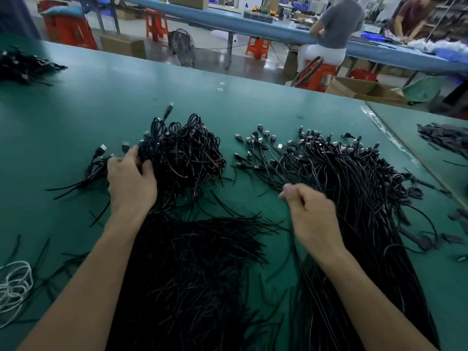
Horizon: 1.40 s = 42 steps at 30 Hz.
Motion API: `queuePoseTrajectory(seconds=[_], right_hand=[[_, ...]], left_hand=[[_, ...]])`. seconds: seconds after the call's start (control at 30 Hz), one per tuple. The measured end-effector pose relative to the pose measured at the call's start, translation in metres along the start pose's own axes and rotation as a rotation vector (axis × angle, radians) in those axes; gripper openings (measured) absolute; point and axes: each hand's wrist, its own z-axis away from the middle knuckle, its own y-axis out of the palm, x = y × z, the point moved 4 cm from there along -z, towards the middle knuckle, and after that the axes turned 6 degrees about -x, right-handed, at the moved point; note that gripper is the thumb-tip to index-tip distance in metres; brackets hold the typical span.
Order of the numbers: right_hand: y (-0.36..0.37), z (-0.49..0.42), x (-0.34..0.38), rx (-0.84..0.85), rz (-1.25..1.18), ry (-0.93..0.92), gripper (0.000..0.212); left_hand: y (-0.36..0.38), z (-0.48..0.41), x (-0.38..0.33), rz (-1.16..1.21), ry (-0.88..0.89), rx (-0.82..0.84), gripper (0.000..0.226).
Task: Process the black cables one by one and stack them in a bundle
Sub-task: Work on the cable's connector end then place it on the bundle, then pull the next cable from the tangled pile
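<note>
A tangled heap of coiled black cables (187, 153) lies on the green table (106, 102). My left hand (130, 177) rests on the heap's left edge, its fingers curled into the coils. A long spread of straight black cables (354, 183) with USB plugs at the far end fills the right side. My right hand (310, 214) is over that spread's left edge, fingers curled, pinching a thin black cable (307, 277) that runs down toward me. A dark mass of loose cable ends (192, 269) lies between my forearms.
White cord loops (15, 285) lie at the left near edge. Another black cable pile (22, 64) sits far left. Flat dark pieces (445, 138) lie on the adjoining table at right. A seated person (331, 34) works at the bench beyond.
</note>
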Motion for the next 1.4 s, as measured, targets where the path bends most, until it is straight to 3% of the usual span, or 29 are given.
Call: queuePoseTrajectory(seconds=[0.13,0.27,0.33,0.4,0.5,0.63,0.73,0.87,0.97,1.17,1.3,1.4], right_hand=[[-0.031,-0.003,0.037,-0.140,-0.246,-0.013,0.023],[-0.029,0.012,0.071,0.044,-0.437,-0.100,0.022],[-0.023,0.021,0.078,0.146,-0.402,-0.157,0.023],[-0.019,0.025,0.077,0.205,-0.369,-0.155,0.021],[-0.020,0.029,0.077,0.262,-0.389,-0.150,0.020],[-0.032,0.030,0.086,0.212,-0.454,-0.252,0.020],[-0.050,0.023,0.076,0.025,-0.535,-0.204,0.021],[-0.073,0.010,0.046,-0.247,-0.451,-0.068,0.023],[-0.077,0.006,0.026,-0.225,-0.270,0.002,0.025],[-0.056,0.018,0.035,0.129,-0.236,-0.093,0.019],[-0.055,0.012,0.034,-0.075,-0.410,-0.006,0.021],[-0.056,0.006,0.027,-0.214,-0.472,0.100,0.024]], left_hand=[[0.001,0.007,-0.004,-0.146,0.035,-0.066,0.057],[-0.008,0.029,-0.034,0.026,0.329,-0.233,0.046],[-0.011,0.045,-0.056,0.208,0.599,-0.153,0.033],[-0.010,0.061,-0.072,0.359,0.765,0.077,0.028],[-0.003,0.080,-0.082,0.558,0.641,0.455,0.036],[0.003,0.091,-0.084,0.602,0.549,0.627,0.045],[-0.002,0.094,-0.089,0.589,0.510,0.628,0.061],[-0.012,0.088,-0.089,0.626,0.475,0.522,0.058],[-0.012,0.087,-0.085,0.407,0.560,0.527,0.053],[-0.003,0.099,-0.087,0.322,0.499,0.879,0.049],[-0.009,0.103,-0.081,0.379,0.308,1.180,0.060],[-0.014,0.112,-0.085,0.470,0.252,1.350,0.054]])
